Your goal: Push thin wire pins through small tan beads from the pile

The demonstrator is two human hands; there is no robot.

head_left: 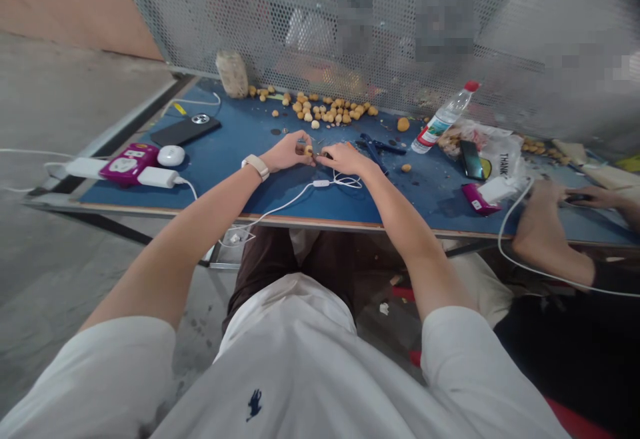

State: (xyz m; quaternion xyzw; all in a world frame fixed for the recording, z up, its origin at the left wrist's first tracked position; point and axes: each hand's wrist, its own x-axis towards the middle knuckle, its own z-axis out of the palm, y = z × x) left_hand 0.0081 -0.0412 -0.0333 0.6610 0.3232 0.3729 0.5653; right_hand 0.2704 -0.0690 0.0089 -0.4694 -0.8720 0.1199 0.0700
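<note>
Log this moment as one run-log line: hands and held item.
left hand: small round tan lump | right hand: same lump | under: blue tabletop

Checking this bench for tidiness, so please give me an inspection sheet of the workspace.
Surface: blue-topped workbench, with scattered debris.
Job's things: round tan nut-like pieces in a loose spread; one piece between the hands; blue-handled pliers close by.
Clutter: water bottle, plastic bag, black smartphone, white earbud case.
Grippers: left hand pinches that piece; right hand is against it, grip unclear.
Cables: white cable runs over the front edge; magenta power strip has leads plugged in.
Surroundings: perforated metal screen behind; concrete floor left; co-worker's hand right.
</note>
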